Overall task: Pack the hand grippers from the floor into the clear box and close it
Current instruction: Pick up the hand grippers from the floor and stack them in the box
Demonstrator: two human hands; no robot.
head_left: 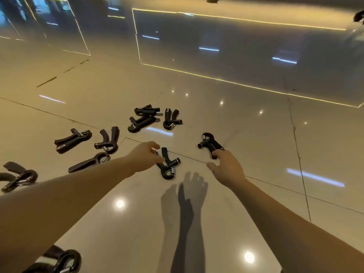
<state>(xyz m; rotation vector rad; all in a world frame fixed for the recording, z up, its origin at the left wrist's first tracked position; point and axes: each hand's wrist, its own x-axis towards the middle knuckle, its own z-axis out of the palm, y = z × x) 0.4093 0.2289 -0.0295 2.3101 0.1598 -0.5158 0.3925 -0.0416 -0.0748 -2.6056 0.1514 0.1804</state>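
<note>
Several black hand grippers with metal springs lie scattered on the glossy beige floor. My left hand has thumb and fingers pinched around the handle ends of the nearest hand gripper, which still rests on the floor. My right hand is spread, its fingertips touching the handle end of another hand gripper, thumb apart. Further grippers lie in a pile, beside it, and to the left. I cannot make out a clear box with certainty.
One more gripper lies at the bottom left edge under my forearm. A large dark glossy panel with bright lit edges fills the far side. Shadows of my arms fall on the tiles between them.
</note>
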